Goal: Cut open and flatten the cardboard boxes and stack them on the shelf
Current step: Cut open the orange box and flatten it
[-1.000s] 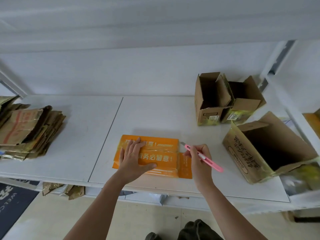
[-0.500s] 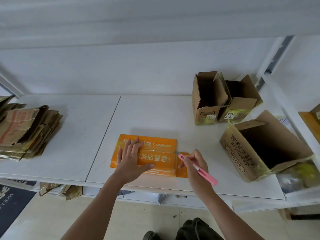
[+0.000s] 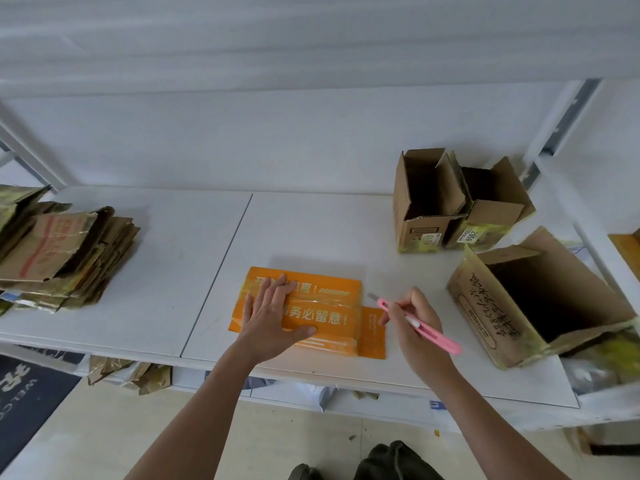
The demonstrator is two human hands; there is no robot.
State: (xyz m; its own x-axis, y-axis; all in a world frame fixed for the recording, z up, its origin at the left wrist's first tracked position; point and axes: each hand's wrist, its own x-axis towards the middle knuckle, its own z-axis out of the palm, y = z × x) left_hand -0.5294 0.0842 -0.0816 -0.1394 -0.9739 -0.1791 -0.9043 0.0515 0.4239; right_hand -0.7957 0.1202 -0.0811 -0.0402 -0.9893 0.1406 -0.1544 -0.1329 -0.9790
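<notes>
While under the flat left hand (image 3: 273, 318), orange box (image 3: 332, 310) (pink cutter (image 3: 420, 325) just right).

Left hand (image 3: 273, 320) flat on orange box (image 3: 332, 306); right hand (image 3: 419, 323) holds pink cutter (image 3: 420, 323).

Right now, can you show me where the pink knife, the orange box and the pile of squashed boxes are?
pink utility knife (image 3: 420, 323): head view, middle of its handle.
orange box (image 3: 332, 315): head view, taped top face.
stack of flattened boxes (image 3: 62, 251): head view, top sheet.
</notes>
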